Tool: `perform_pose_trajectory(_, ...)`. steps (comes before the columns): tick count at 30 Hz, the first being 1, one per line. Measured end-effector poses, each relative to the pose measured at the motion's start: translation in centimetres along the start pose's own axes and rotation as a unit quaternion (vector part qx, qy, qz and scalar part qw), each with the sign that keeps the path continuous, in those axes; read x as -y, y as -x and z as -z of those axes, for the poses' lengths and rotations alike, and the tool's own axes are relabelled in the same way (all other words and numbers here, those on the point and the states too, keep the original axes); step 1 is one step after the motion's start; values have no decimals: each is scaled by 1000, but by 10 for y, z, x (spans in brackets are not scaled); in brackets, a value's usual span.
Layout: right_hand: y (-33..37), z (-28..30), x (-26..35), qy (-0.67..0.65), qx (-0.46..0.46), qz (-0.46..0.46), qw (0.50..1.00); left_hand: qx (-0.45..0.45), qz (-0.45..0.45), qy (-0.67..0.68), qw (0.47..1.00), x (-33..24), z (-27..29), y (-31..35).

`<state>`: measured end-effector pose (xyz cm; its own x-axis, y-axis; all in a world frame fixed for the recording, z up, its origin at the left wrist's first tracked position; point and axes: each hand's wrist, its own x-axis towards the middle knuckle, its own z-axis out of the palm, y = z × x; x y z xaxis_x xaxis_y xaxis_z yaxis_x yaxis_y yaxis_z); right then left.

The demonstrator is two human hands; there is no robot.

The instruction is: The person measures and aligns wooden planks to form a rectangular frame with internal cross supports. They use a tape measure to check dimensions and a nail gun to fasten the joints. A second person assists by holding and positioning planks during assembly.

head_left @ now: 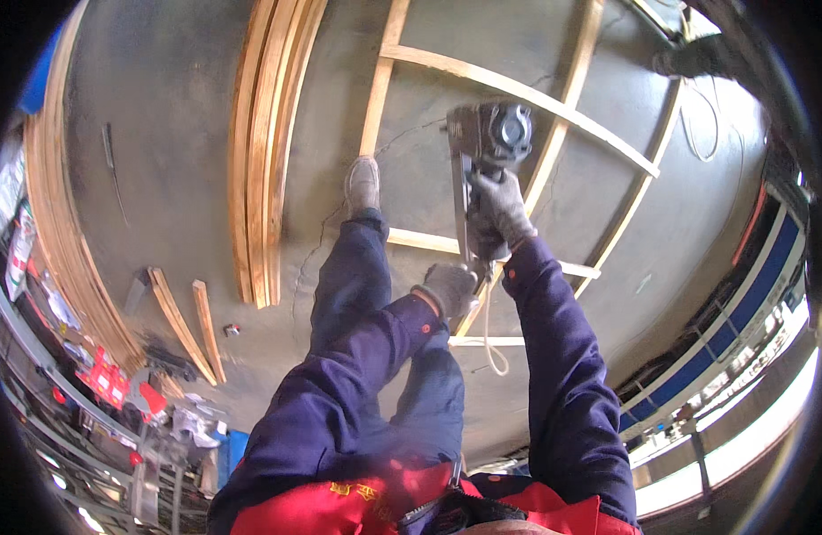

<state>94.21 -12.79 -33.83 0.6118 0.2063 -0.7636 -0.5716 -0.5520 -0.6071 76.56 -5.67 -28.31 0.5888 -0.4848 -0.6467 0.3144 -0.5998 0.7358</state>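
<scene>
My right hand (pixel 503 207), in a grey glove, is wrapped round the grip of a black nail gun (pixel 487 134). The gun's round-capped head points away from me, above the wooden frame (pixel 518 87). Its long straight magazine (pixel 462 209) runs back toward my body. At the magazine's near end my gloved left hand (pixel 448 290) is closed, its fingertips partly hidden against the tool. A pale air hose (pixel 487 330) hangs from the gun's grip and loops beside my left hand. The frame of light timber strips lies flat on the floor under the gun.
Several long timber strips (pixel 266 152) lie left of my shoe (pixel 363 183), with another stack (pixel 67 205) farther left. Two short offcuts (pixel 181 325) lie nearby. Metal racks and red items (pixel 106 379) line the lower left. Another person's dark shoe (pixel 692 61) is at upper right.
</scene>
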Motion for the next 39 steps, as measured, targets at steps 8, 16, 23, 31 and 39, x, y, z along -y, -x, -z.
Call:
perform_pose_trajectory(8, -138, -82, 95, -149, 38, -53, 987, 19, 44, 103, 994, 27, 95, -3)
perform_pose_trajectory(16, -205, -122, 69, -77, 42, -32, 996, -19, 8, 177, 984, 16, 139, -17)
perform_pose_trajectory(23, -218, -108, 64, 61, 64, 23, 996, -86, -47, 239, 966, 5, 137, -17)
perform_pose_trajectory(31, -207, -120, 100, -23, 65, -133, 989, -81, -12, 192, 978, 1, 145, -18)
perform_pose_trajectory(39, -212, -120, 96, 90, 111, -6, 990, -98, -19, 261, 960, 19, 154, -19)
